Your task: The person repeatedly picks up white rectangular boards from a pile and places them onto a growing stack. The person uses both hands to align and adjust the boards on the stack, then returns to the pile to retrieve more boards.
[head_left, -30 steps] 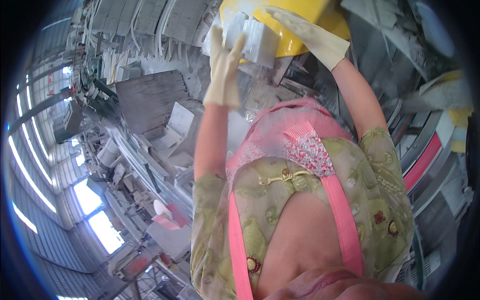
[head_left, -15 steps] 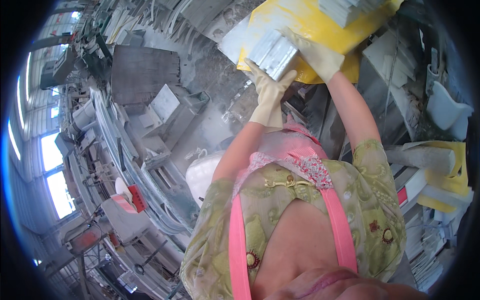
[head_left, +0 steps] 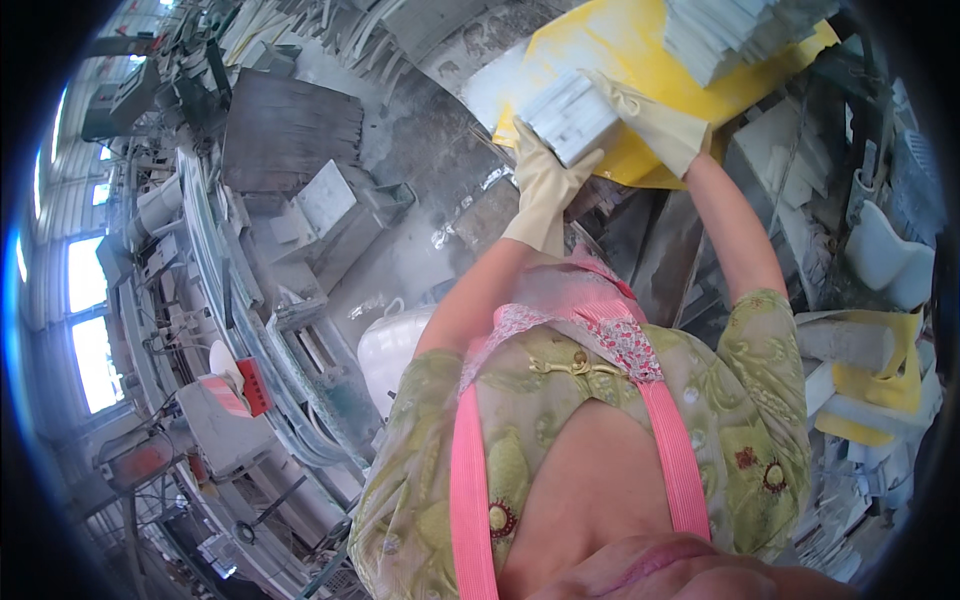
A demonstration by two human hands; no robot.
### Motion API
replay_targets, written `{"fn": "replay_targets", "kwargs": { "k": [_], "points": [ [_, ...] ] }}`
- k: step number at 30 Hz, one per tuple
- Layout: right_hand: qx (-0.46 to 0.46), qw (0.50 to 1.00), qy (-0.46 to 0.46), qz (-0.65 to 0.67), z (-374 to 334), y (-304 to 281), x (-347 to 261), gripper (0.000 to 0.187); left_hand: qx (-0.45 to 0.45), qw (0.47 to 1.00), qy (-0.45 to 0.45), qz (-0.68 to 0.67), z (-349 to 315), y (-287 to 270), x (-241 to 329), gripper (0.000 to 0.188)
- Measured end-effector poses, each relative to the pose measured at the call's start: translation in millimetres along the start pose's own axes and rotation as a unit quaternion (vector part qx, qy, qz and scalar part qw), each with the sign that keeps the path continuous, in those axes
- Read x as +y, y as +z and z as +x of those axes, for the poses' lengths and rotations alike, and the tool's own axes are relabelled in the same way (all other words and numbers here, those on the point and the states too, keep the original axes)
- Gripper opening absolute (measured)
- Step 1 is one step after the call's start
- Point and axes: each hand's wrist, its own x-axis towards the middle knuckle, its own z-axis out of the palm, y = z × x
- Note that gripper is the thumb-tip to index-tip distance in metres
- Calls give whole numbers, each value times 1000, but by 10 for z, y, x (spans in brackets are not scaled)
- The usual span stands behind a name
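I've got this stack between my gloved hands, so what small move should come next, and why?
Perhaps press the left hand and right hand gently inward: they flank the stack, which looks built of separate pieces that might slip.

- Long-cuffed rubber gloves (head_left: 545,195): plain cream
- Block-shaped stack of flat strips (head_left: 573,128): pale grey, streaked white
- Smooth plastic sheet (head_left: 595,38): bright yellow, smeared whitish
- Wide-strapped fabric apron (head_left: 474,480): pink, its trim floral in red and white
- Short-sleeved thin blouse (head_left: 755,400): beige, patterned olive green
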Motion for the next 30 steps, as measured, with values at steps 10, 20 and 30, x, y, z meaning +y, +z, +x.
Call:
{"fn": "replay_targets", "kwargs": {
  "k": [10,20,30],
  "points": [
    [-182,920,-300,-176,219,26,-648,73,4,993,-25,-119,25,142,-9,147],
    [-297,770,-454,-335,445,-549,-1083,103,70,990,87,-83,-21,176,-77,118],
    [-407,803,-383,-204,495,-404,-1225,93,-33,995,81,-50,75,122,-326,134]
  ]
}}
